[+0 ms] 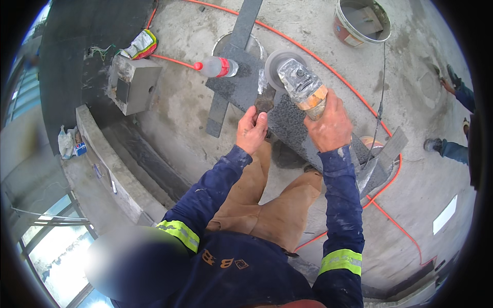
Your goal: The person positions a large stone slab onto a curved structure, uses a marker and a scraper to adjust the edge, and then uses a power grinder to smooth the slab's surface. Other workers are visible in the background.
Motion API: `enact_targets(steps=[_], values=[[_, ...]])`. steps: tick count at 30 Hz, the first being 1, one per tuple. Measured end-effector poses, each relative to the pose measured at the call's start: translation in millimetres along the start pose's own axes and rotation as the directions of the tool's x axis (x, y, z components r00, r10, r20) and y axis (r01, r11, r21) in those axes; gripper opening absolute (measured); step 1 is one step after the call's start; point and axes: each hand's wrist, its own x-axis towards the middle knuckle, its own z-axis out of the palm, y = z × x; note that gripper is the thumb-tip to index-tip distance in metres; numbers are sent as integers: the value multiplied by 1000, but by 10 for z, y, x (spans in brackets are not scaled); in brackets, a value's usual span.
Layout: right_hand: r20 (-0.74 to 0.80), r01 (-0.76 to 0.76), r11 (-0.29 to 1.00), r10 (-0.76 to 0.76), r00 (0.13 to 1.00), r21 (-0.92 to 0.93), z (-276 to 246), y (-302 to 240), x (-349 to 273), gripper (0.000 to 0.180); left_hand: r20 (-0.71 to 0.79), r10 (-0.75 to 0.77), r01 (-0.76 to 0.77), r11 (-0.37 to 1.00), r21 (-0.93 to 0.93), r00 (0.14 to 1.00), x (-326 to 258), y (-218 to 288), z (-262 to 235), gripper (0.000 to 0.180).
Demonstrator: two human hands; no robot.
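My right hand [331,123] is closed around the body of an angle grinder [299,82], which has a grey disc [280,64] at its far end. To its left, my left hand [251,131] pinches a short, dark brown tool with a pale flat end [265,100], its kind unclear. That pale end is close to the disc's edge; whether they touch I cannot tell. Below both hands is a dark, speckled stone slab [292,123]. A clear bottle with a red cap and label [218,67] rests on the slab's far left part.
A long orange cable [328,61] curves across the concrete floor. At the far right stands a bucket [349,32]; another bucket [255,47] is partly under the slabs. A concrete block [136,84] and low curb [115,159] lie left. Another person's feet [434,145] show at right.
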Motion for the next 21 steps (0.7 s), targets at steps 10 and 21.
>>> enact_targets(steps=[10,21], values=[[-37,-29,1000,29,999,-5,30,23,11,71,9,-32,32,999,-5,999,-44,11,14,21],[-15,16,1000,-16,1000,-12,-10,26,-9,73,23,-40,40,999,23,999,-49,10,-3,20]])
